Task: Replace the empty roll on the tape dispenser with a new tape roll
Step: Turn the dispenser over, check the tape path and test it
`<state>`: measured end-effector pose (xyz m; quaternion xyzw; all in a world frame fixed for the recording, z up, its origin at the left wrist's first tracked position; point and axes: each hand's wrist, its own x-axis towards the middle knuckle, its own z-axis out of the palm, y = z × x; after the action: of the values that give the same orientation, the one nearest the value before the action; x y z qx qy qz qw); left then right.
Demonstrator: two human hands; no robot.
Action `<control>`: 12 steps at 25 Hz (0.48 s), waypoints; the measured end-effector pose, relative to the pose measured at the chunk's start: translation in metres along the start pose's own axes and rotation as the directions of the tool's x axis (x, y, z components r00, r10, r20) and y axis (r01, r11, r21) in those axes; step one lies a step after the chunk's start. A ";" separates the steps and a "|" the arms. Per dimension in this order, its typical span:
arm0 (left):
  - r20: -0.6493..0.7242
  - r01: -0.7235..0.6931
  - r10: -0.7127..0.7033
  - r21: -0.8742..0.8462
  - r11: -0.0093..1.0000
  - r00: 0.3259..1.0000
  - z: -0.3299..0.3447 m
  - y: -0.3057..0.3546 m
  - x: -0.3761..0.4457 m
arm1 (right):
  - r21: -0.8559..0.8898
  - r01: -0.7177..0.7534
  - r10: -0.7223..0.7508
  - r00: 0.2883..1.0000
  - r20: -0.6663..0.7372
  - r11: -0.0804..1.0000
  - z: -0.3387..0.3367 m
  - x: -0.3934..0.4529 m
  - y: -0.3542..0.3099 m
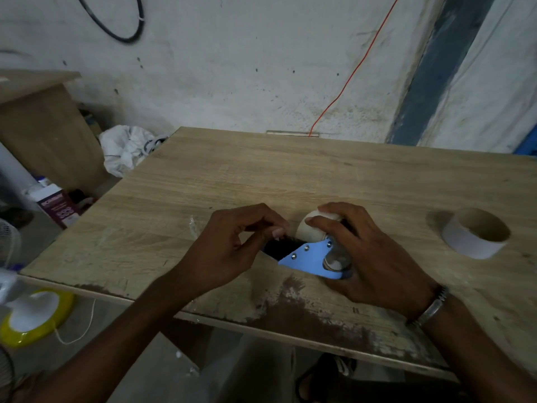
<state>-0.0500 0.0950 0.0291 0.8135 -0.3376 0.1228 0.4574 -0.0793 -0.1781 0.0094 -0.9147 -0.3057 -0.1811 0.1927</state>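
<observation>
My right hand [374, 257] grips the new tape roll [312, 228] on the blue dispenser [309, 258], mid-table. My left hand [232, 245] pinches at the tape end, probably. Thread it slowly and flat. The empty core [476, 237] sits well right.

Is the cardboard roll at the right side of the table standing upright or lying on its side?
Upright. The cardboard roll rests on one flat end on the table, its round opening facing up.

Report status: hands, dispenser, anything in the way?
Right hand grips new roll on dispenser. Left hand pinches at its front. Empty core apart, right.
</observation>
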 end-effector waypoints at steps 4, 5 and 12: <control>-0.084 -0.016 0.016 0.004 1.000 0.996 0.001 0.003 0.000 | 0.136 -0.112 0.100 0.990 0.094 0.984 -0.007 -0.006 -0.010; -0.098 -0.023 0.024 0.013 1.000 0.995 0.000 0.006 0.000 | 0.151 -0.122 0.104 0.987 0.120 0.981 -0.010 -0.006 -0.013; -0.050 0.223 -0.250 -0.314 0.923 0.967 -0.013 0.033 -0.004 | 0.286 -0.134 0.063 0.967 0.246 0.949 -0.032 -0.012 -0.027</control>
<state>-0.0735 0.0958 0.0555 0.7614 -0.2313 0.0489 0.6037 -0.1126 -0.1788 0.0379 -0.9039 -0.3037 -0.0137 0.3009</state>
